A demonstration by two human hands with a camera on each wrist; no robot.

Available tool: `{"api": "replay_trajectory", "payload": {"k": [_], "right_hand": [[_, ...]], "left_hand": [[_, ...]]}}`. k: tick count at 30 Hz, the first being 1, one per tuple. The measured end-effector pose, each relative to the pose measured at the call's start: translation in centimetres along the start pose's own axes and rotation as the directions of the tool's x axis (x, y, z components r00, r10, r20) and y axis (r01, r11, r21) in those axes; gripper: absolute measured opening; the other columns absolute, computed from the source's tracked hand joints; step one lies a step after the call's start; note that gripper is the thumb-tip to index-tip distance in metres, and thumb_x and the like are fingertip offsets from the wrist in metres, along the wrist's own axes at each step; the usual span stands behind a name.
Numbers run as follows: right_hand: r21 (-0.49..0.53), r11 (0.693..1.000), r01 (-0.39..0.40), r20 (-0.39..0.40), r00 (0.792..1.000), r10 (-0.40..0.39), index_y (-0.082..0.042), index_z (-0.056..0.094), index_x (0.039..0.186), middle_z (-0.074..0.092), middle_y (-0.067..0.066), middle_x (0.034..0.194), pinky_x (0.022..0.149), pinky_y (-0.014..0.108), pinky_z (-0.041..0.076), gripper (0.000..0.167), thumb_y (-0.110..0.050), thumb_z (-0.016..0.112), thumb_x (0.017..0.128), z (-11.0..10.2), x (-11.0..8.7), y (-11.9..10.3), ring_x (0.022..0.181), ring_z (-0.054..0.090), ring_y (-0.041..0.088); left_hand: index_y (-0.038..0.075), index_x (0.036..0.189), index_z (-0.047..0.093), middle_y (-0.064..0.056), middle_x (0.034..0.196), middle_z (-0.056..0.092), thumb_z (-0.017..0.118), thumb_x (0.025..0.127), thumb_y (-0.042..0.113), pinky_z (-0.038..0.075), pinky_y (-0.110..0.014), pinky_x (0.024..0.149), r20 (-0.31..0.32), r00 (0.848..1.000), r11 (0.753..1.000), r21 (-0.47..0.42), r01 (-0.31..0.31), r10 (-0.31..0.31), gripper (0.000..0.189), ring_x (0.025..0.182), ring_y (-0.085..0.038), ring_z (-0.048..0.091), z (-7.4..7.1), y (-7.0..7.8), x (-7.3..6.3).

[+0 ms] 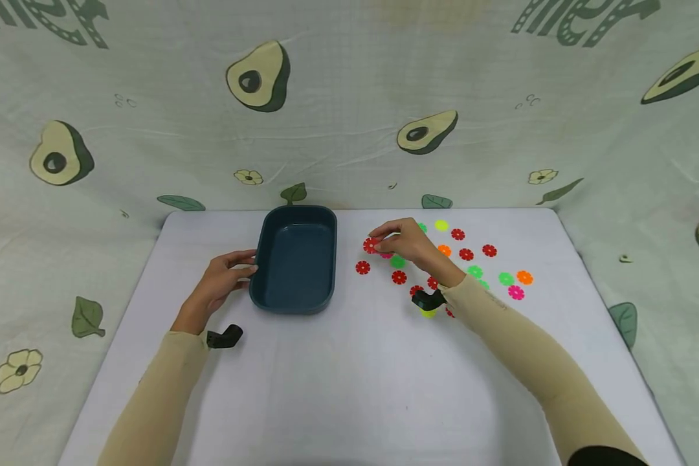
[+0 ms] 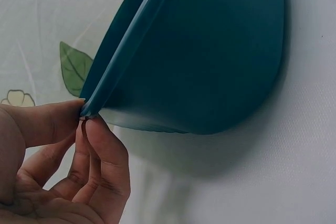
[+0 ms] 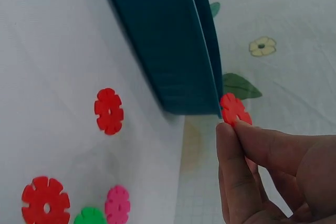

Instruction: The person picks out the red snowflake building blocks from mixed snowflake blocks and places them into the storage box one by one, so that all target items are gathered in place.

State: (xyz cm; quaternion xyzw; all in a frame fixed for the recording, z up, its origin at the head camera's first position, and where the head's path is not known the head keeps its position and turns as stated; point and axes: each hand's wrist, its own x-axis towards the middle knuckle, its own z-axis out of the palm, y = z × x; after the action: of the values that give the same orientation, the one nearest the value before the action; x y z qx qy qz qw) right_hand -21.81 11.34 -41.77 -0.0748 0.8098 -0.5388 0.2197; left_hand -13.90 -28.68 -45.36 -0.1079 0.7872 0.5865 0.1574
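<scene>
- White table (image 1: pixel 326 388): a dark teal tub (image 1: pixel 294 272) stands toward its far side, left of centre.
- Left hand (image 1: pixel 221 278) pinches the tub's left rim; I'd say a light, steady hold avoids tipping it.
- Right hand (image 1: pixel 406 243) pinches a red notched disc (image 1: pixel 369 246), right of the tub; best gripped by its edge.
- Loose discs (image 1: pixel 490 250): the right hand and wrist hide some, so I can't count them.

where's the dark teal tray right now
In the head view, the dark teal tray is just left of centre at the far edge of the white table, between the left hand pinching its rim and the scattered flower-shaped discs.
</scene>
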Motion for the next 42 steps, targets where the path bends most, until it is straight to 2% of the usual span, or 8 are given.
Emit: {"api": "replay_trajectory", "payload": {"k": [7,13,20,24,28,33,36,42], "right_hand": [[0.02,1.0,0.019,0.0,1.0,-0.019,0.003,0.076,0.122,0.068,0.016,0.113,0.104,0.057,0.053,0.025,0.002,0.07,0.098,2.1,1.2,-1.6,0.095,0.073,0.026],[0.029,0.999,0.044,0.005,0.999,-0.044,0.003,0.077,0.119,0.068,0.015,0.109,0.102,0.056,0.055,0.025,0.005,0.069,0.096,4.0,2.5,-2.4,0.09,0.072,0.022],[0.06,0.997,0.047,0.025,0.998,-0.049,0.004,0.076,0.119,0.069,0.017,0.113,0.101,0.056,0.055,0.026,0.007,0.07,0.094,5.9,3.9,-3.2,0.091,0.071,0.023],[0.057,0.997,0.048,0.038,0.998,-0.05,0.003,0.077,0.119,0.067,0.015,0.106,0.101,0.056,0.055,0.027,0.008,0.07,0.093,6.8,4.6,-3.6,0.089,0.071,0.023],[0.059,0.997,0.055,0.041,0.998,-0.057,0.004,0.076,0.12,0.068,0.014,0.104,0.096,0.049,0.059,0.027,0.009,0.071,0.093,7.6,5.2,-4.0,0.084,0.071,0.018],[0.071,0.996,0.057,0.037,0.998,-0.059,0.005,0.076,0.12,0.072,0.02,0.112,0.086,0.033,0.062,0.028,0.012,0.072,0.093,8.6,6.1,-4.6,0.083,0.07,0.014],[0.06,0.996,0.066,0.034,0.997,-0.068,0.005,0.077,0.119,0.073,0.021,0.115,0.081,0.028,0.061,0.028,0.012,0.073,0.092,9.3,6.7,-5.0,0.085,0.07,0.015],[0.055,0.994,0.095,0.028,0.995,-0.096,0.007,0.077,0.116,0.074,0.023,0.11,0.076,0.026,0.061,0.028,0.015,0.075,0.088,10.8,8.1,-5.9,0.089,0.072,0.023]], "left_hand": [[0.0,0.159,0.043,-0.016,0.139,0.05,0.062,0.107,0.008,0.057,-0.02,0.081,0.01,1.0,1.0,-0.027,-0.007,0.007,0.056,0.094,-0.005,0.062,-0.1,0.1,0.1],[0.0,0.159,0.044,-0.018,0.14,0.049,0.061,0.107,0.006,0.057,-0.02,0.08,0.001,1.0,0.999,-0.035,0.005,-0.005,0.055,0.093,-0.005,0.061,0.0,-0.1,0.0],[0.001,0.159,0.045,-0.013,0.137,0.051,0.061,0.107,0.007,0.057,-0.021,0.079,-0.005,1.0,0.999,-0.05,0.019,-0.019,0.055,0.092,-0.006,0.061,0.0,-0.2,0.1],[0.001,0.158,0.046,-0.013,0.134,0.052,0.061,0.107,0.006,0.057,-0.021,0.08,-0.006,1.0,0.999,-0.049,0.015,-0.015,0.054,0.092,-0.006,0.061,0.1,-0.2,0.0],[0.001,0.158,0.047,-0.013,0.132,0.052,0.061,0.107,0.005,0.057,-0.021,0.08,-0.014,1.0,0.999,-0.046,0.014,-0.015,0.053,0.092,-0.006,0.061,0.2,0.0,-0.1],[0.0,0.157,0.048,-0.014,0.132,0.052,0.061,0.106,0.005,0.057,-0.021,0.08,-0.017,1.0,0.999,-0.038,0.016,-0.017,0.053,0.092,-0.007,0.061,0.2,0.2,-0.1],[0.0,0.157,0.048,-0.014,0.131,0.052,0.061,0.106,0.004,0.056,-0.021,0.08,-0.02,1.0,0.999,-0.037,0.019,-0.02,0.053,0.093,-0.008,0.061,0.1,0.2,-0.1],[0.001,0.157,0.048,-0.012,0.129,0.053,0.062,0.106,0.006,0.056,-0.021,0.079,-0.014,1.0,0.999,-0.041,0.008,-0.008,0.053,0.092,-0.008,0.06,-0.1,0.0,-0.1]]}}
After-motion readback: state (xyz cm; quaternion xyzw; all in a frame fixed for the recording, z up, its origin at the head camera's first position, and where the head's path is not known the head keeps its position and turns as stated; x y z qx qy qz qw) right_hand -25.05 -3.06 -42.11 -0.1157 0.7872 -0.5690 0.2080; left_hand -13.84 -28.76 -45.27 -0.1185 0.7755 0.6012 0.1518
